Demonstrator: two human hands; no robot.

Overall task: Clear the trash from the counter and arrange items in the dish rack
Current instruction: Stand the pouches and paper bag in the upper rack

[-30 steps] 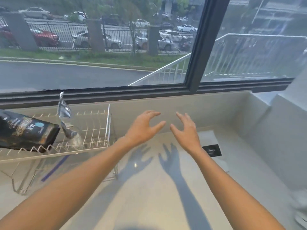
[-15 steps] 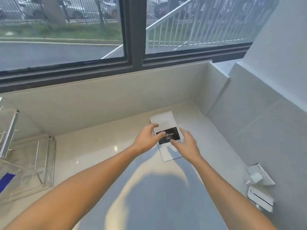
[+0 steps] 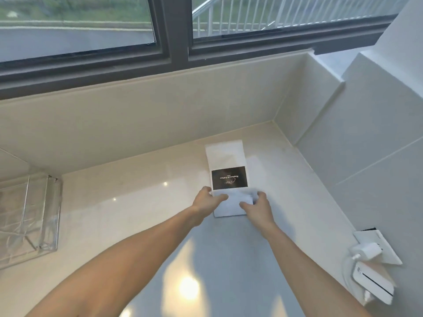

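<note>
Left hand (image 3: 207, 200): fingers pinched on the white paper bag's (image 3: 225, 156) near left edge.
Right hand (image 3: 257, 205): gripping its near right edge.
Bag: flat at the counter's (image 3: 128, 202) far right corner.

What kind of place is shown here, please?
Probably a home kitchen or pantry corner: a glossy stone counter beneath a window facing a street, a wire dish rack at the left, and a wall socket with a charger plugged in.
</note>
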